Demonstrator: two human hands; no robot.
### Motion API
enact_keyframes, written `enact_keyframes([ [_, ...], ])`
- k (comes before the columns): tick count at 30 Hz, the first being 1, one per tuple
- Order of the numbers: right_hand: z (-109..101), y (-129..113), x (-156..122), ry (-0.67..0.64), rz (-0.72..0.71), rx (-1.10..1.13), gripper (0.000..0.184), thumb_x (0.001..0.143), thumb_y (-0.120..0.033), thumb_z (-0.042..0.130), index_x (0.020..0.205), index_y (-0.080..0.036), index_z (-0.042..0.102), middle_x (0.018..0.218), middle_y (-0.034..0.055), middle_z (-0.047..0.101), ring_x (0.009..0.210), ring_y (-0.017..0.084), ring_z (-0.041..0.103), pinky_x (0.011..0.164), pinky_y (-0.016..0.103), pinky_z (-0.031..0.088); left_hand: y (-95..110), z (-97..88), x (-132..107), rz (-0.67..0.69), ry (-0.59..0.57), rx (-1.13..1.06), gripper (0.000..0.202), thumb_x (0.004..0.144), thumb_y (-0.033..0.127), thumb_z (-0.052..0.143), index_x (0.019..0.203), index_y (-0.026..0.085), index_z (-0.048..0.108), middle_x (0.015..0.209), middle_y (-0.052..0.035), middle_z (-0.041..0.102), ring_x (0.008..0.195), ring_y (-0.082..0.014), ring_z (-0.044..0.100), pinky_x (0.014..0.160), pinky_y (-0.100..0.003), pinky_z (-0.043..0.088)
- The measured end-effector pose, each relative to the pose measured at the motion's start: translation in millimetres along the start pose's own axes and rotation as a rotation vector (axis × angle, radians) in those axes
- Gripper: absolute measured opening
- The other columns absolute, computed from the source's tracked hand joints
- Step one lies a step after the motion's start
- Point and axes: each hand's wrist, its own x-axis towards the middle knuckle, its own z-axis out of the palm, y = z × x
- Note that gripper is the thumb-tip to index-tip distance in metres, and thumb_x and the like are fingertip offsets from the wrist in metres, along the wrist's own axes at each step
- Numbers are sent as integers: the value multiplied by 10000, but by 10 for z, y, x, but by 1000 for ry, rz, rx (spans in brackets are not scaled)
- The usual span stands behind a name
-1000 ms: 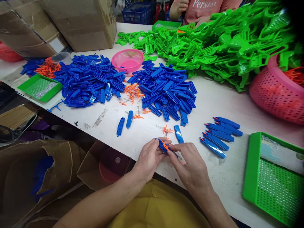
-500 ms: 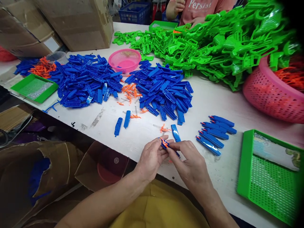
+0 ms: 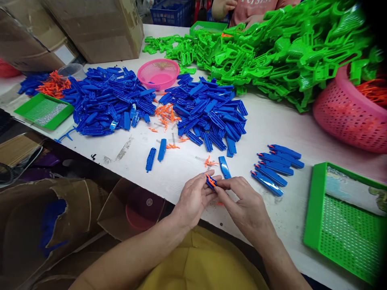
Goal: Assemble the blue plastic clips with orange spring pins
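My left hand point(image 3: 193, 197) is closed round a slim blue plastic piece point(image 3: 208, 184) with an orange plastic part point(image 3: 211, 180) lying in its upper side. From the other side, my right hand point(image 3: 242, 201) pinches the same piece, thumb and forefinger at the orange part's near end; the fingers hide the rest. Just beyond my hands lie a loose blue piece point(image 3: 224, 167), an orange part point(image 3: 209, 162) and a thin metal spring point(image 3: 200, 157). Right of my hands, several blue pieces with orange tips point(image 3: 272, 172) rest side by side.
Heaps of blue pieces point(image 3: 208, 108) and green plastic toy-gun shells point(image 3: 242, 56) cover the far table. Around stand a pink basket point(image 3: 159, 84), a larger pink basket point(image 3: 341, 117), a green tray point(image 3: 314, 209) and cardboard boxes point(image 3: 99, 32). A person point(image 3: 254, 12) sits opposite.
Both hands stay nearly in place round the blue piece, with the orange part showing a little more plainly. The view has shifted slightly.
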Motion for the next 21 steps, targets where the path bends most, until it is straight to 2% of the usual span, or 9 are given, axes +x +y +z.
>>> enact_keyframes([
  [11, 7, 6, 29, 17, -60, -6, 92, 940, -224, 582, 961, -224, 671, 858, 38, 677, 820, 191, 599, 728, 347, 482, 43, 48, -16, -16, 23, -26, 333, 956, 221, 474, 1199, 50, 624, 1142, -226, 711, 992, -276, 707, 968, -456, 497],
  [21, 26, 5, 12, 0, -89, -47, 93, 950, -237, 563, 953, -220, 655, 849, 47, 675, 800, 201, 582, 714, 350, 459, 42, 8, -31, -19, -5, -32, 303, 919, 257, 564, 1154, 86, 650, 1116, -192, 727, 982, -251, 702, 954, -412, 497],
])
